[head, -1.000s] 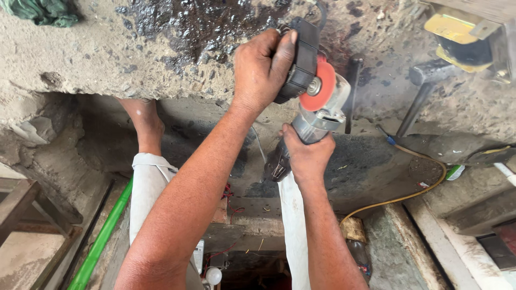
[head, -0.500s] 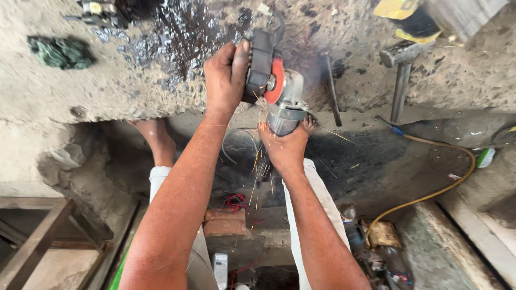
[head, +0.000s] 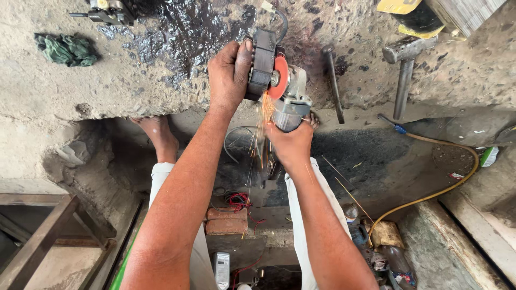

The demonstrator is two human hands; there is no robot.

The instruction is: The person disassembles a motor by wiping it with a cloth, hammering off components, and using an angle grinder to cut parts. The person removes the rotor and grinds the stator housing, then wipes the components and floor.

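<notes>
Firmly, left hand [head: 230, 75] clamps a dark metal block [head: 262, 64] against right hand's [head: 293, 142] sparking grinder [head: 290, 99].

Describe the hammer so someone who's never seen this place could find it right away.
Look at the rough concrete slab across the top. Near its right end, beside the yellow-and-black object, lies the hammer, head up, handle pointing down. Unlike the thin dark rod to its left, it has a blocky grey head.

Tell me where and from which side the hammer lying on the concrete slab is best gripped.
Grip the hammer by its long straight handle, near the lower free end, coming from the slab's near edge. The heavy metal head points away from the person, close to the yellow and black object, so that end is crowded. The handle lies flat with bare concrete on both sides, leaving room for fingers; the right hand is nearer.
</notes>
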